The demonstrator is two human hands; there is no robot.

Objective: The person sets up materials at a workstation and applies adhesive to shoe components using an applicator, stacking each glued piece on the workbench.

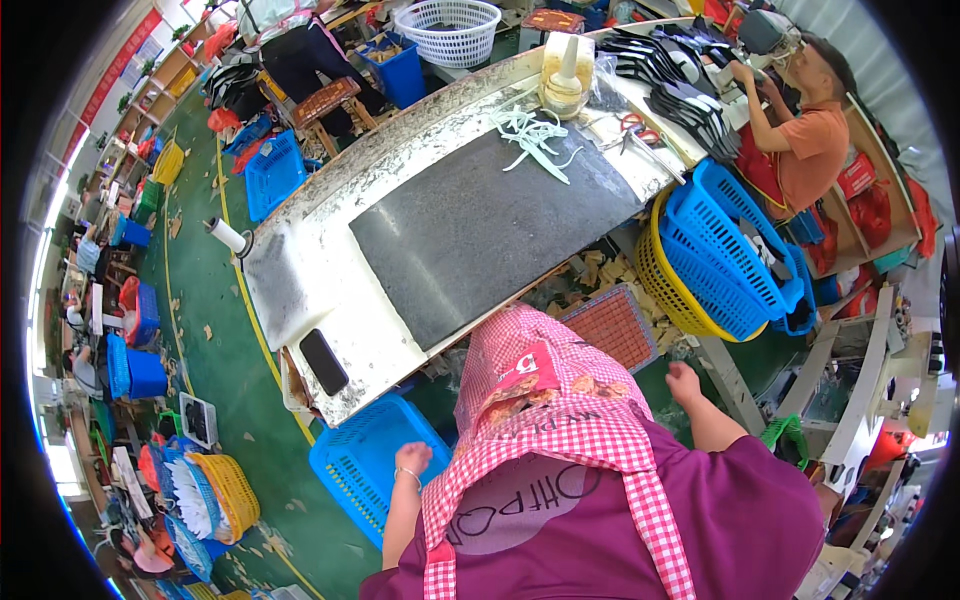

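Observation:
My left hand [413, 458], with a thin bracelet at the wrist, hangs over a blue plastic basket [352, 462] beside the bench. Its fingers are curled, and nothing shows in them. Out to my right, my right hand [683, 383] is loosely closed and appears to hold nothing, near a red-brown grid-patterned stool top [613, 330]. Neither hand touches the white workbench [372, 345] in front of me. On the bench lie a dark mat [470, 240], a black phone [323, 362], a heap of pale green strips [535, 140] and red-handled scissors [637, 128]. A yellowish pot [565, 85] stands at the far edge.
Stacked blue baskets [725, 260] sit in a yellow basket [660, 285] at right. A co-worker in an orange shirt [808, 150] works at a machine beyond dark stacked pieces [690, 110]. A white roll [230, 238] juts from the bench's left end. Scraps litter the green floor [200, 330].

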